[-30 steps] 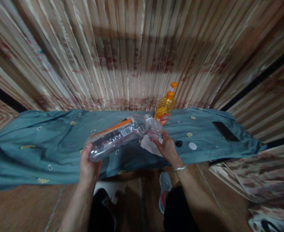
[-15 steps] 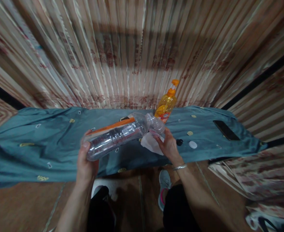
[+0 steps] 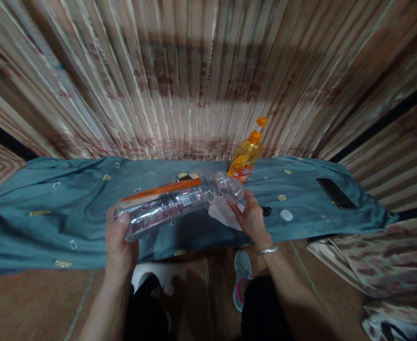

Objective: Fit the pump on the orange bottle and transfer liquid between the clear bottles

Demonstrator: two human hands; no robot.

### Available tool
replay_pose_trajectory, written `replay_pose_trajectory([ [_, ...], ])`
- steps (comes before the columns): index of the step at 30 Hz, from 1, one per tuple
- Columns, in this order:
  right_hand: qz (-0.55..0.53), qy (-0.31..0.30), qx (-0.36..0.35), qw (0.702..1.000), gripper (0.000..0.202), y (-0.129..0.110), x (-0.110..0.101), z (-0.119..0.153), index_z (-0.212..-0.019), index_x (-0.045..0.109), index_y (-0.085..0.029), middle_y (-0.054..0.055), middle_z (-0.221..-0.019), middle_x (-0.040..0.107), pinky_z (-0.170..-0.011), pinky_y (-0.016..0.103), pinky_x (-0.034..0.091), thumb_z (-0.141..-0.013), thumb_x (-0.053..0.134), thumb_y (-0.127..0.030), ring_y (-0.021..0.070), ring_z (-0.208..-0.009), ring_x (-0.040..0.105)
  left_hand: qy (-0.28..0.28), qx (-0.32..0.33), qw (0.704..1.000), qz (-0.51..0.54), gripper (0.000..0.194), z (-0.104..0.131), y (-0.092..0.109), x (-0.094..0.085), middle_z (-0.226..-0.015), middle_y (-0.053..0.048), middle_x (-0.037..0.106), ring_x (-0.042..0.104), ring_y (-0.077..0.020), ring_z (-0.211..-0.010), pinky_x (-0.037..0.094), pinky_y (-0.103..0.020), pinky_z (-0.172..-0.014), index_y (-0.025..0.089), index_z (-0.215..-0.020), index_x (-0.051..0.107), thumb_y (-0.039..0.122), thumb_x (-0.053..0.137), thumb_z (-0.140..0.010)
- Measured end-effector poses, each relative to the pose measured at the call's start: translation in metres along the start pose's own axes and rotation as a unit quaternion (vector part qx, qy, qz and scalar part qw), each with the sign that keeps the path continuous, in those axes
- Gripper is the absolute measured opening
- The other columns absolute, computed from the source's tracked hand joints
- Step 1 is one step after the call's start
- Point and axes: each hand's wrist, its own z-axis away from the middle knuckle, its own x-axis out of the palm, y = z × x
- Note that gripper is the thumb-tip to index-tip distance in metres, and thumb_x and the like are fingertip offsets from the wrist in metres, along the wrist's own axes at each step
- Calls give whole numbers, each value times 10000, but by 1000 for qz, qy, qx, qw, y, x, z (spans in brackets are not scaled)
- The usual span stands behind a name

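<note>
A large clear plastic bottle [image 3: 173,201] with an orange-edged label lies on its side in the air over the table. My left hand [image 3: 119,237] grips its base at the lower left. My right hand [image 3: 249,215] holds the neck end together with a white tissue [image 3: 222,213] that hangs beneath the bottle's shoulder. An orange pump bottle of liquid soap [image 3: 246,156] stands upright just behind the clear bottle's neck.
A blue-green cloth [image 3: 52,208] covers the table. On it, right of my right hand, lie a small black cap [image 3: 266,210], a white cap [image 3: 286,215] and a black phone [image 3: 336,193]. Striped curtains hang behind. My shoes and the wooden floor show below.
The bottle's base and my left hand have shifted a little to the left and down. My right hand stays at the neck with the tissue.
</note>
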Motion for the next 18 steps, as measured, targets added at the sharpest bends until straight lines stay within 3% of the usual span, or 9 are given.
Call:
replay_pose_trajectory([
  [6,-5,-1,-7,1000,712,-1,-1,1,-1297,577,-112,223,-1133,717,-898,522,571,-939,459,-717,346,-1045,691,13,15,1000,-10,439,-6,-1,-4,-998,-27,696,683,-243,-959,550,-362,-839,233,-1002,650,527,781,-704],
  [14,-9,0,6,1000,751,-1,-2,2,-1371,526,-117,228,-1195,713,-892,521,585,-928,470,-721,352,-1078,703,14,-41,999,14,459,-15,4,5,-948,-20,700,663,-212,-902,552,-320,-805,213,-983,676,497,805,-646],
  [18,-8,4,-14,1000,712,0,-2,2,-1381,521,-127,230,-1228,708,-919,530,580,-934,502,-681,355,-1112,697,13,-32,999,-20,448,-22,3,9,-914,-23,702,670,-219,-888,561,-325,-790,203,-967,680,521,768,-663],
])
